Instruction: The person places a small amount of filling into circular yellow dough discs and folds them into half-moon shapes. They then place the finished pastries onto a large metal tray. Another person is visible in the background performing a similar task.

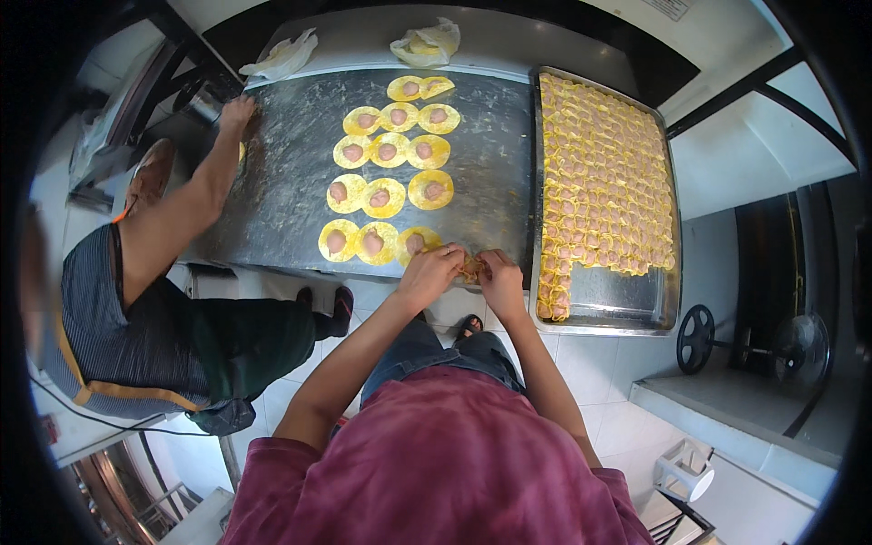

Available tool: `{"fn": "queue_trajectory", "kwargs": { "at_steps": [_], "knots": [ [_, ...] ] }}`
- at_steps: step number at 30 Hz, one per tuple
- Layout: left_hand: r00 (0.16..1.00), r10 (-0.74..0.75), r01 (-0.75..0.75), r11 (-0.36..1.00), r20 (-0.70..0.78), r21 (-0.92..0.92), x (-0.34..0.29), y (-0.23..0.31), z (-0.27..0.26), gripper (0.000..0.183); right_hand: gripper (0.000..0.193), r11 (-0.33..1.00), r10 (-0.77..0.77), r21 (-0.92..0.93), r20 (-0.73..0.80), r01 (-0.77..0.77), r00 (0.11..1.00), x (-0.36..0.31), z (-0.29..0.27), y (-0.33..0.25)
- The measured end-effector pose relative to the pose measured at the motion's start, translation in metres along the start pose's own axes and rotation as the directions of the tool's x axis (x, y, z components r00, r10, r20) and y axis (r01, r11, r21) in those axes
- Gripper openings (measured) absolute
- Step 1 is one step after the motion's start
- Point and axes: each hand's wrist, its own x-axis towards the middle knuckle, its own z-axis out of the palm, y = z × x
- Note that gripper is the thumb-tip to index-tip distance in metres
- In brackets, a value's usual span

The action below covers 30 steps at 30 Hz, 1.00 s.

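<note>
My left hand and my right hand meet at the near edge of the floured metal table. Between their fingertips they pinch one yellow dumpling with pink filling. Just beyond my left hand lie several round yellow wrappers, flat in rows, each with a pink lump of filling in its middle. To the right of my right hand stands a metal tray packed with several folded dumplings.
Another person in a striped top stands at the left, one hand resting on the table's far left corner. Two crumpled plastic bags lie on the counter behind the table. A black wheel stands on the white tiled floor at the right.
</note>
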Motion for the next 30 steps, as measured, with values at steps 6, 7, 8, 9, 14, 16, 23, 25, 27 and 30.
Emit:
{"fn": "queue_trajectory", "kwargs": {
  "at_steps": [6, 7, 8, 9, 14, 16, 23, 25, 27, 30],
  "knots": [
    [0.999, 0.037, -0.038, 0.999, -0.028, -0.026, 0.001, 0.010, -0.008, 0.034, 0.029, 0.999, -0.032, 0.013, 0.034, 0.032, 0.999, -0.003, -0.008, -0.003],
    [0.998, 0.056, -0.057, 0.998, -0.026, -0.026, 0.002, 0.007, -0.005, 0.035, 0.028, 0.999, -0.030, 0.012, 0.040, 0.029, 0.999, -0.004, -0.007, -0.003],
    [0.997, 0.075, -0.075, 0.997, -0.024, -0.027, 0.002, 0.006, -0.002, 0.035, 0.029, 0.999, -0.028, -0.023, 0.042, 0.029, 0.999, -0.004, -0.006, -0.003],
    [0.997, 0.073, -0.073, 0.997, -0.006, -0.002, 0.003, 0.005, -0.001, 0.035, 0.029, 0.998, -0.029, -0.057, 0.044, 0.032, 0.999, -0.002, -0.004, -0.005],
    [0.997, 0.041, -0.039, 0.999, 0.061, -0.033, 0.006, 0.013, -0.011, 0.039, 0.028, 0.993, -0.026, -0.110, 0.062, 0.033, 0.998, 0.000, -0.012, -0.010],
    [0.996, 0.050, -0.046, 0.997, 0.071, -0.056, 0.006, 0.010, -0.010, 0.041, 0.028, 0.994, 0.009, -0.109, 0.095, 0.002, 0.995, -0.001, -0.012, -0.012],
    [0.998, -0.021, 0.025, 0.997, 0.057, -0.071, 0.014, 0.012, -0.006, 0.029, 0.030, 1.000, -0.001, 0.026, 0.036, 0.000, 0.999, -0.002, -0.014, -0.010],
    [0.996, -0.051, 0.057, 0.994, 0.068, -0.096, 0.015, 0.014, -0.006, 0.025, 0.030, 0.995, 0.095, 0.009, 0.031, -0.095, 0.995, -0.006, -0.010, -0.008],
    [0.996, -0.064, 0.072, 0.990, 0.068, -0.120, 0.017, 0.015, -0.007, 0.023, 0.029, 0.997, 0.077, -0.026, 0.029, -0.076, 0.997, -0.005, -0.006, -0.007],
    [0.997, -0.060, 0.068, 0.967, 0.039, -0.247, 0.018, 0.014, -0.007, 0.022, 0.027, 0.998, 0.014, -0.068, -0.042, -0.017, 0.999, -0.007, -0.007, -0.008]
  ]
}}
